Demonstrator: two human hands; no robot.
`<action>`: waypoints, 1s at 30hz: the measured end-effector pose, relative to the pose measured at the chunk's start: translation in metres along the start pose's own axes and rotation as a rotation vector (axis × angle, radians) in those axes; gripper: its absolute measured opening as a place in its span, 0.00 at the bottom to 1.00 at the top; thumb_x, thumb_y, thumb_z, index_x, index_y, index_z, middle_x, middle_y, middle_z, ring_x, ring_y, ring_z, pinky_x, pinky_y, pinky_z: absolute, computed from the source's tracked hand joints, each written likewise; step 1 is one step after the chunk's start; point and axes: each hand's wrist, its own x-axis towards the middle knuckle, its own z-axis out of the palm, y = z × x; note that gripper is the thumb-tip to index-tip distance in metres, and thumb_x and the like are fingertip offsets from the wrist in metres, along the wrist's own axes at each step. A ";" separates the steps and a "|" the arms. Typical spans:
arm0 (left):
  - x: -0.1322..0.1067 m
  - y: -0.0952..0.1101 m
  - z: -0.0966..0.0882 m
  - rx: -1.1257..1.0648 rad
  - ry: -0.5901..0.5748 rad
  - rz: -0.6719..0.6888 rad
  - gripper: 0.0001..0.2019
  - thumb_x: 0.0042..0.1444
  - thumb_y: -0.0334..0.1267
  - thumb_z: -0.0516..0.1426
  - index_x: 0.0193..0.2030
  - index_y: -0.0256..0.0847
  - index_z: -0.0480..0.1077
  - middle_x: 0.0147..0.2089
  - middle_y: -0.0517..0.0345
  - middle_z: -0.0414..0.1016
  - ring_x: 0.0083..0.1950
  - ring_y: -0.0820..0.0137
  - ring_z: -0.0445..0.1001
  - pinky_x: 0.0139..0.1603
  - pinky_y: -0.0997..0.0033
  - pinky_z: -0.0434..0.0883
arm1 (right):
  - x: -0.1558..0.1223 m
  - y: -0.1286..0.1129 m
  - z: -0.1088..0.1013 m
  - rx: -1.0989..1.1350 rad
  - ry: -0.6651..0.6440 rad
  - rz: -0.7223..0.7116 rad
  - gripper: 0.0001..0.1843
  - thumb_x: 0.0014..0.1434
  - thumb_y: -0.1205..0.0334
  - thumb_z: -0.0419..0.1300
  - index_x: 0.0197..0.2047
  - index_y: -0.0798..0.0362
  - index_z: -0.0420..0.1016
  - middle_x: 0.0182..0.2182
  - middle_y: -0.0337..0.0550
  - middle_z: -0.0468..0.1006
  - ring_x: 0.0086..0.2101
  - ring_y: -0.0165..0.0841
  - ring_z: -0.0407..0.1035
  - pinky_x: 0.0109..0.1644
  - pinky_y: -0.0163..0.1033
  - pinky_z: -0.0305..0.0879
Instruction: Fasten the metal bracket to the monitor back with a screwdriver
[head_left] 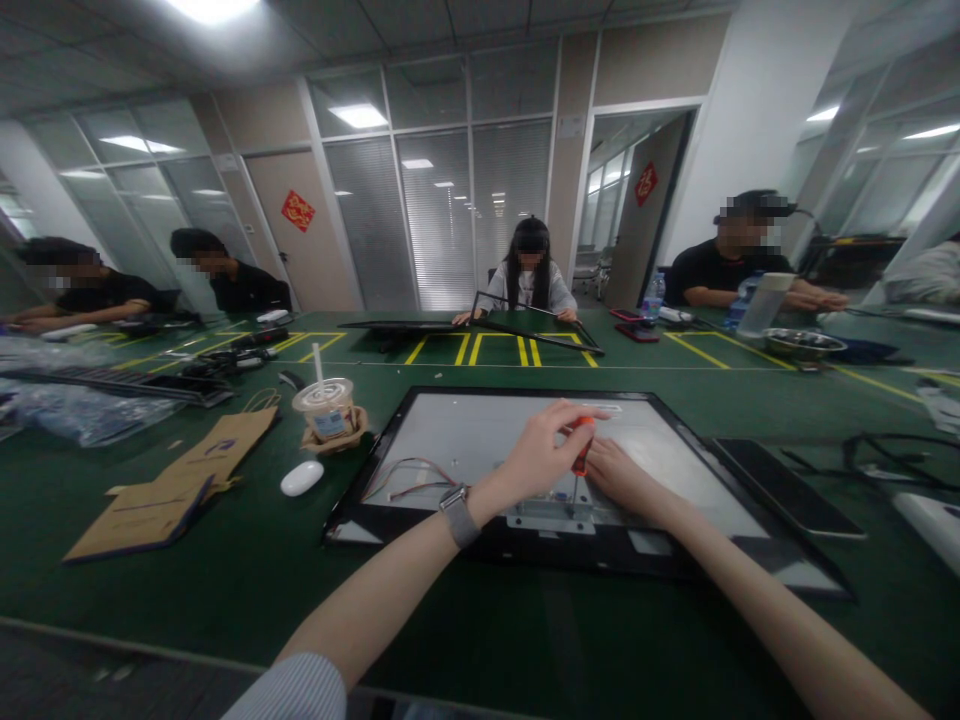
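Both hands on a screwdriver, held upright over the panel, mid-table.
L hand [544,455] w/ watch [458,513]: fingers narrow, pinching top of orange screwdriver [582,452]. R hand [626,480]: fingers curled close vs. handle's far side, grip partly hidden. Tip is down on metal bracket [551,520] nr near edge of panel [465,430], which lies flat on green table [225,580]. Wires [405,480] on panel's left part. Left of panel: mouse [301,478], cup [328,405] w/ straw, paper bag [187,470].

Single head-worn cam, wide-angle, faced forward and down across green table [187,610]; left hand [536,455] and right hand [622,482] sat close, mid-frame; glass wall [442,220] far behind.
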 end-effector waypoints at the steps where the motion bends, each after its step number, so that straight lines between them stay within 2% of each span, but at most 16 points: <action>1: 0.001 0.000 -0.001 -0.002 -0.008 0.000 0.13 0.64 0.33 0.54 0.51 0.38 0.77 0.45 0.52 0.74 0.46 0.67 0.72 0.50 0.66 0.72 | 0.000 0.001 0.000 0.001 -0.004 0.001 0.24 0.65 0.67 0.47 0.60 0.49 0.74 0.62 0.51 0.72 0.64 0.44 0.61 0.67 0.60 0.57; 15: 0.001 0.006 -0.002 -0.028 -0.055 -0.036 0.12 0.64 0.33 0.54 0.48 0.40 0.78 0.47 0.51 0.77 0.46 0.67 0.74 0.50 0.66 0.72 | 0.001 0.003 0.002 -0.012 -0.011 0.018 0.23 0.67 0.65 0.46 0.58 0.49 0.75 0.63 0.52 0.72 0.66 0.44 0.57 0.67 0.62 0.56; 21: 0.002 0.001 -0.002 -0.007 -0.047 -0.042 0.12 0.64 0.33 0.54 0.49 0.39 0.77 0.47 0.51 0.77 0.47 0.67 0.74 0.50 0.67 0.72 | 0.000 -0.001 -0.002 -0.005 -0.025 0.017 0.23 0.67 0.66 0.46 0.59 0.48 0.74 0.63 0.51 0.71 0.64 0.43 0.60 0.67 0.60 0.56; 30: 0.001 0.000 -0.002 -0.013 -0.045 -0.042 0.12 0.65 0.33 0.53 0.49 0.38 0.76 0.48 0.51 0.77 0.46 0.67 0.74 0.51 0.65 0.72 | 0.000 0.000 -0.001 0.016 -0.034 0.033 0.20 0.66 0.66 0.48 0.54 0.47 0.76 0.59 0.50 0.74 0.61 0.43 0.64 0.66 0.61 0.58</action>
